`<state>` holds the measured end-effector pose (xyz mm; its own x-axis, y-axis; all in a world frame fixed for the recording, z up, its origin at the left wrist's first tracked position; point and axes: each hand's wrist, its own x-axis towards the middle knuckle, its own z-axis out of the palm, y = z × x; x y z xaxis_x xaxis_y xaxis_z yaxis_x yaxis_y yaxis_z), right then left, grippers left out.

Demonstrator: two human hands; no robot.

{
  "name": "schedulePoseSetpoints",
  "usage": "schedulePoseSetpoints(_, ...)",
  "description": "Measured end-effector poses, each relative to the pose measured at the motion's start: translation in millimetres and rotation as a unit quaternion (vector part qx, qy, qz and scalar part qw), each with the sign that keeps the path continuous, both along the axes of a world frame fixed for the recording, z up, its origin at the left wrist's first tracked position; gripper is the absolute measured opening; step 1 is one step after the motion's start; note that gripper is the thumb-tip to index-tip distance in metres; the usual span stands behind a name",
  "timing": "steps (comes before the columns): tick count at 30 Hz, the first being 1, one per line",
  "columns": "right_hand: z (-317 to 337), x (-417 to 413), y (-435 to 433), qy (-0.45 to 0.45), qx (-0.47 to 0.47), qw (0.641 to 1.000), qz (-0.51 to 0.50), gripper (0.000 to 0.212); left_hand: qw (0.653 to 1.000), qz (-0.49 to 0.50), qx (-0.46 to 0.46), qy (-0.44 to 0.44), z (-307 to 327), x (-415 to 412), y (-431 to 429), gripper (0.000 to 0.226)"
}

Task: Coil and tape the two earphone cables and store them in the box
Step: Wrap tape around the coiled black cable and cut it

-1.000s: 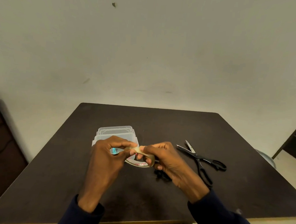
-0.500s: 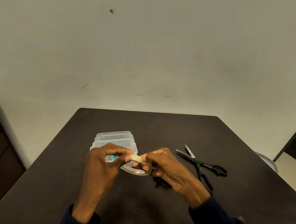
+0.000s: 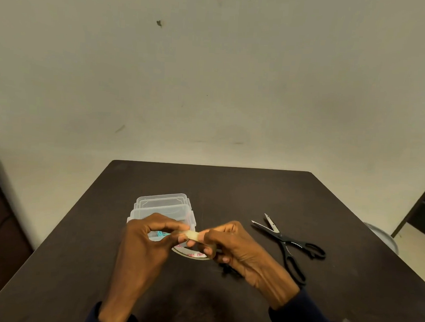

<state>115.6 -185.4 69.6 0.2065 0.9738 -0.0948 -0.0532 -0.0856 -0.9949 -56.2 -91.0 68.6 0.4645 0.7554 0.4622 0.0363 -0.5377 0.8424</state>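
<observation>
We hold the tape roll [image 3: 194, 248] in our right hand [image 3: 238, 251], fingers closed on it, left hand [image 3: 150, 241] pinching its free end. Peel slowly, keeping the strip flat. A teal cable [image 3: 162, 234] lies in the box [image 3: 162, 207]; something dark lies under our right hand.

left hand [image 3: 150, 241] hides most of the teal cable [image 3: 160, 234] in the box [image 3: 162, 207]

Left hand [image 3: 150, 241] and right hand [image 3: 236, 248] pinch tape roll [image 3: 192, 253] above counter [image 3: 229, 193]; clear box [image 3: 162, 207] just beyond; scissors [image 3: 288, 243] right, blades parted.
</observation>
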Motion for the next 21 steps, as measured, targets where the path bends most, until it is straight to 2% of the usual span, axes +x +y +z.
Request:
schedulePoseSetpoints(3, 2, -1, -1, -0.019, -0.006, 1.000, -0.001, 0.026, 1.000, 0.002, 0.004, 0.002, -1, 0, 2, 0.019)
schedulePoseSetpoints(9, 6, -11, 2, -0.074, -0.049, 0.995, -0.047, 0.031, 1.000, 0.000, 0.019, 0.007, -3, 3, -1, 0.026)
schedulePoseSetpoints(15, 8, -15, 2, -0.063, -0.073, 0.993, -0.063, 0.028, 1.000, -0.005, 0.015, 0.009, -2, 4, -1, 0.031)
schedulePoseSetpoints(21, 14, -11, 0, -0.070, -0.072, 0.994, -0.036, 0.029, 1.000, -0.002, 0.014, 0.003, -1, 2, -2, 0.026)
